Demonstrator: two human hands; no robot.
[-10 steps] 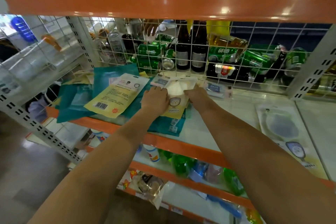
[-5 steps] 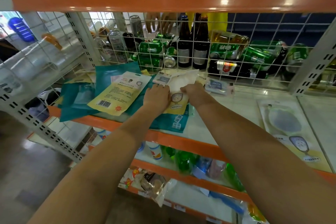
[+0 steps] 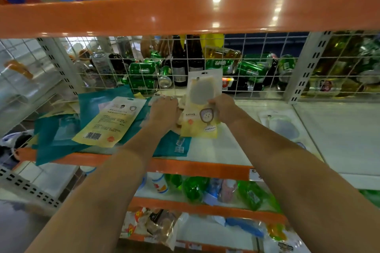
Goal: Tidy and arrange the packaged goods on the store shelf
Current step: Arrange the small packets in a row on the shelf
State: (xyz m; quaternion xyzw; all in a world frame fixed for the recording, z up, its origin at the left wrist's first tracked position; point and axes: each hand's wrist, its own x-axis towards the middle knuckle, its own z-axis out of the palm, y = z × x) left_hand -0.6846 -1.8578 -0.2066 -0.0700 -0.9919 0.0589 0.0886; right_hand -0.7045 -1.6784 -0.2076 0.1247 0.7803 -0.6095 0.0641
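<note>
Pinching its right edge, your right hand [image 3: 223, 110] holds the yellow pouch [image 3: 200, 109] upright above the shelf [image 3: 236, 146]; just left of the pouch, your left hand [image 3: 164, 112] rests curled on a teal packet [image 3: 171, 146].

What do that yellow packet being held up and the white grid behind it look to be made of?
The yellow packet, pinched by the right hand, looks like thin glossy plastic film: it has a clear window and a punched hang hole. The white grid looks like painted or coated metal wire, thin, rigid rods crossing in squares; the coating can't be told.
</note>
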